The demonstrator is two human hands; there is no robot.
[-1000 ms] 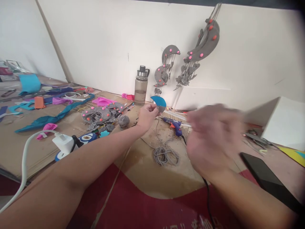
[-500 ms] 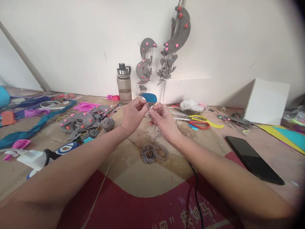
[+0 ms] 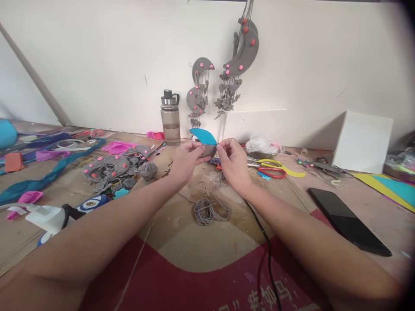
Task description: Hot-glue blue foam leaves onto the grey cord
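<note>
Between both hands is a small crescent piece, with a blue part (image 3: pixel 205 136) on top and a grey part (image 3: pixel 210 150) below it. My left hand (image 3: pixel 188 160) is closed on its left side, thumb over the grey part. The fingertips of my right hand (image 3: pixel 232 162) pinch its right end. Below the hands a loose coil of grey cord (image 3: pixel 210 211) lies on the cardboard. A ball of grey yarn (image 3: pixel 148 170) rests left of my left hand, beside grey felt pieces with pink and orange dots (image 3: pixel 108 167).
A water bottle (image 3: pixel 170 119) stands behind my left hand. Grey moon mobiles (image 3: pixel 244 47) hang at the wall. To the right lie red-handled scissors (image 3: pixel 271 171) and a black phone (image 3: pixel 346 220). A black cable (image 3: pixel 267 246) crosses the front.
The blue part has come up into view between the hands, turned so its crescent shape shows, with the grey part below it. My right hand has shifted slightly right.
</note>
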